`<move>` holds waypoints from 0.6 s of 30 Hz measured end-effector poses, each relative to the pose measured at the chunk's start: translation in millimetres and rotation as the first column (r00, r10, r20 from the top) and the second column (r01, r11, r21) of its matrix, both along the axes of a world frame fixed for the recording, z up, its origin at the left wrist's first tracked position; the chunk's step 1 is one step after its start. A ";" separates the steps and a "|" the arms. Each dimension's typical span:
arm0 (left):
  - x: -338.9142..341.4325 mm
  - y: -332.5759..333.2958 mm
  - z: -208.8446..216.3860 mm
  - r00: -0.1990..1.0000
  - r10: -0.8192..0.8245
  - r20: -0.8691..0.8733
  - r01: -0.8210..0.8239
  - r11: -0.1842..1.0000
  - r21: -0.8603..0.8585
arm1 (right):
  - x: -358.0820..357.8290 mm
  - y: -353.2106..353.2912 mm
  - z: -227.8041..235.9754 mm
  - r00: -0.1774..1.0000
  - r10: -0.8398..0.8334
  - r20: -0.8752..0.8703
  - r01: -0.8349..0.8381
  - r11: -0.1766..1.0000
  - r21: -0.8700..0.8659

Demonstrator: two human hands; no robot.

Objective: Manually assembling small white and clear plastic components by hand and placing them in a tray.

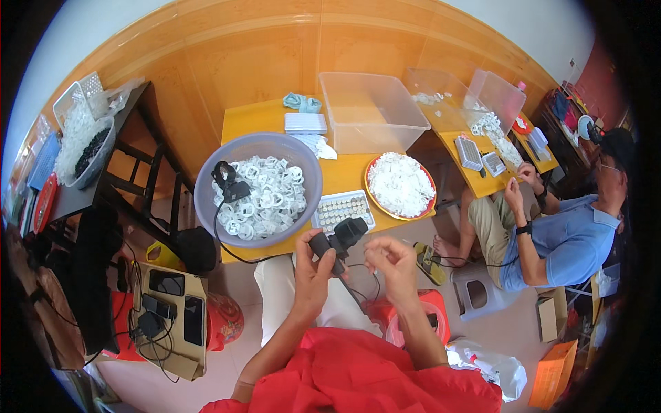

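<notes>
My left hand (pixel 315 270) is closed around a black boxy device (pixel 342 237) with a cable, held over my lap in front of the table edge. Just to its right is my right hand (pixel 392 265), fingers curled in a pinch; whatever they hold, if anything, is too small to make out. Beyond the device lies a white tray (pixel 318 221) with rows of small round pieces. A grey-purple basin (pixel 206 199) full of clear and white plastic rings stands to the left, with a black strapped device (pixel 235 191) on top. A red-rimmed plate (pixel 432 206) heaped with small white parts sits at right.
A clear plastic bin (pixel 368 113) and a white box (pixel 306 123) stand farther back on the yellow table. At right a seated person (pixel 564 237) works at another table. Phones (pixel 195 320) and cables lie on a carton at lower left; a red stool (pixel 434 303) is below.
</notes>
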State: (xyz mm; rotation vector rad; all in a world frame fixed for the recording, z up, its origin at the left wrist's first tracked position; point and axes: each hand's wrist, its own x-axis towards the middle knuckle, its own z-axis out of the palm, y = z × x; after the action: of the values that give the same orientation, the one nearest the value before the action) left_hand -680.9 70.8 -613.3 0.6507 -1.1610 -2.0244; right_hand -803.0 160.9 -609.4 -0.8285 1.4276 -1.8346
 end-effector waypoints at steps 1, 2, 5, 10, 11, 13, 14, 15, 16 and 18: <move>-1.4 1.3 -3.3 1.000 0.001 0.002 -0.001 1.000 0.001 | 8.6 0.8 6.4 0.999 -0.037 -0.039 0.039 0.999 0.038; -4.7 3.0 -9.0 0.998 0.048 0.040 -0.041 0.986 -0.159 | 17.7 -3.6 13.6 0.996 -0.085 -0.037 0.086 0.996 0.015; -3.1 5.8 -12.9 0.988 0.083 0.131 -0.037 0.946 -0.321 | 25.8 -3.0 10.2 0.959 -0.154 -0.238 0.169 0.985 0.044; -2.0 7.5 -9.2 0.960 0.076 0.268 0.035 0.921 -0.387 | 23.0 -3.0 6.9 0.971 -0.137 -0.198 0.157 0.984 0.089; -3.6 7.5 -7.2 0.962 0.053 0.268 0.053 0.926 -0.374 | 20.8 -6.6 4.1 0.981 -0.129 -0.146 0.132 0.991 0.007; -5.9 7.5 -6.3 0.962 0.027 0.272 0.075 0.930 -0.360 | 18.4 -9.5 2.7 0.989 -0.120 -0.092 0.113 0.991 -0.075; -5.3 7.6 -7.1 0.973 0.014 0.232 0.065 0.942 -0.331 | 18.5 -9.4 1.9 0.994 -0.028 0.102 0.043 0.987 -0.152; -5.0 7.9 -7.8 0.982 0.002 0.191 0.056 0.952 -0.300 | 18.1 -9.3 1.4 0.956 0.079 0.283 -0.009 0.971 -0.241; -5.1 8.6 -5.8 0.981 -0.001 0.195 0.060 0.953 -0.298 | 17.3 -9.3 4.6 0.955 0.075 0.286 -0.005 0.971 -0.239; -5.5 9.9 3.3 0.993 -0.049 0.108 0.076 0.964 -0.255 | 14.5 -10.3 15.3 0.922 0.190 0.338 -0.061 0.932 -0.358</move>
State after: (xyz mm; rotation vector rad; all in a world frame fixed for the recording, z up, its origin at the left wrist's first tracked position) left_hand -686.4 80.8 -610.0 0.5961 -1.4922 -1.8646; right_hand -788.5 150.6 -594.0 -0.6728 0.8134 -2.0351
